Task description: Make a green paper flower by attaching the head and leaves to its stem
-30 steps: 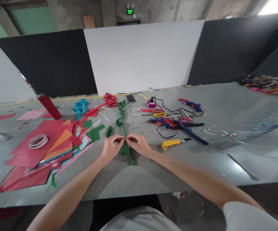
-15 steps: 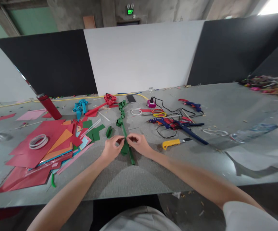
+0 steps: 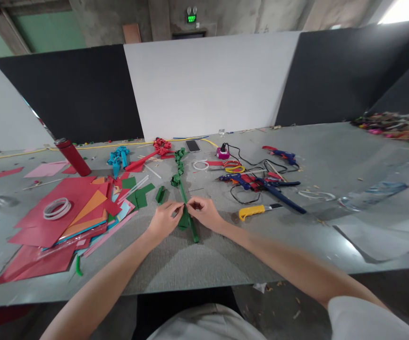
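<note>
A green paper stem [image 3: 193, 231] lies in front of me, with curled green paper pieces [image 3: 178, 169] along its far end. My left hand [image 3: 165, 218] pinches at the stem's left side, thumb and forefinger together. From the right, my right hand [image 3: 204, 213] pinches the same stem, its fingertips almost touching the left ones. Beneath the hands a wider green paper piece [image 3: 183, 221] sticks out beside the stem. The exact spot of the grip is hidden by the fingertips. A small rolled green paper [image 3: 160, 194] rests just beyond my left hand.
At left are stacked red paper sheets [image 3: 54, 203], a tape roll [image 3: 57, 208] and a red bottle [image 3: 72, 157]. To the right lie a yellow-handled cutter [image 3: 252, 212], a blue glue gun [image 3: 235, 179] and dark-handled pliers [image 3: 282, 194]. A phone [image 3: 192, 146] lies farther back.
My left fingers have shifted slightly and folded closer together at the stem. My right hand and the stem stay almost where they were.
</note>
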`<state>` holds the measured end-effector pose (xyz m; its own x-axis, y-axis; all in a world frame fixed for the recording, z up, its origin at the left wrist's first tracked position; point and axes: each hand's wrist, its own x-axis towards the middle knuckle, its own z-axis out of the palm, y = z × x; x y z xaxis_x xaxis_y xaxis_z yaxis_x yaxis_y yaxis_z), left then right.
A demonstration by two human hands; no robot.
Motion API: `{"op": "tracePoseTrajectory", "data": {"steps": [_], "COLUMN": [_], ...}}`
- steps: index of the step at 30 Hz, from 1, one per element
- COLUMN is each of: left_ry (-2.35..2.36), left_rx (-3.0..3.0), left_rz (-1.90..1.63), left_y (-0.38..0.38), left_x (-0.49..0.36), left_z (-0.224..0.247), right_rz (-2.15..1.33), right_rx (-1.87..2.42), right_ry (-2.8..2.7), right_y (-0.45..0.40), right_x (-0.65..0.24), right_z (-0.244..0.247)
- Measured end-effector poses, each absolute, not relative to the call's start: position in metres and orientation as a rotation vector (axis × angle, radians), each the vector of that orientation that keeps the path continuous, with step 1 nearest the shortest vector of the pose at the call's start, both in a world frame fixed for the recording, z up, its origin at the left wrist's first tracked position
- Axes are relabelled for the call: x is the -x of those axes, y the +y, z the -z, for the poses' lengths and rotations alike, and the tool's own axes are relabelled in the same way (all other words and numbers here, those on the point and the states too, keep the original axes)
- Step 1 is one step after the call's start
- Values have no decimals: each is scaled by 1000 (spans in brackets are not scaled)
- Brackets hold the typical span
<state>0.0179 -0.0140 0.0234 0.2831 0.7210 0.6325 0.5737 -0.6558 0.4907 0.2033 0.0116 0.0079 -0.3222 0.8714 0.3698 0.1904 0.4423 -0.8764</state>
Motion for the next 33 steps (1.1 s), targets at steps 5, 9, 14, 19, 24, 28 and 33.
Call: {"op": "tracePoseTrajectory", "data": {"steps": [5, 9, 14, 19, 24, 28, 33], "left_ry": [1218, 1296, 1208, 1165, 1075, 1072, 1098], "left_rx": [-2205, -1907, -1693, -1589, -1372, -1364, -1370], "left_rz": [-1314, -1268, -1226, -1209, -1183, -1174, -1131], "left_y": [-15, -10, -4, -2, -1, -2, -5], "left_x": [-20, -20, -21, -22, -23, -23, -23], "left_z": [-29, -25, -22, -22, -21, -22, -26], "right_rz": [-915, -924, -932, -920, -926, -926, -901], "right_rx": [914, 905, 895, 903, 898, 883, 901], "right_ry": [-1780, -1773, -1776, -1782, -1781, -1782, -1801], "right_y": [12, 11, 11, 11, 10, 9, 10], "right_x": [-203, -204, -204, -204, -203, -203, -204], "right_z": [-7, -9, -12, -11, -12, -13, -11]}}
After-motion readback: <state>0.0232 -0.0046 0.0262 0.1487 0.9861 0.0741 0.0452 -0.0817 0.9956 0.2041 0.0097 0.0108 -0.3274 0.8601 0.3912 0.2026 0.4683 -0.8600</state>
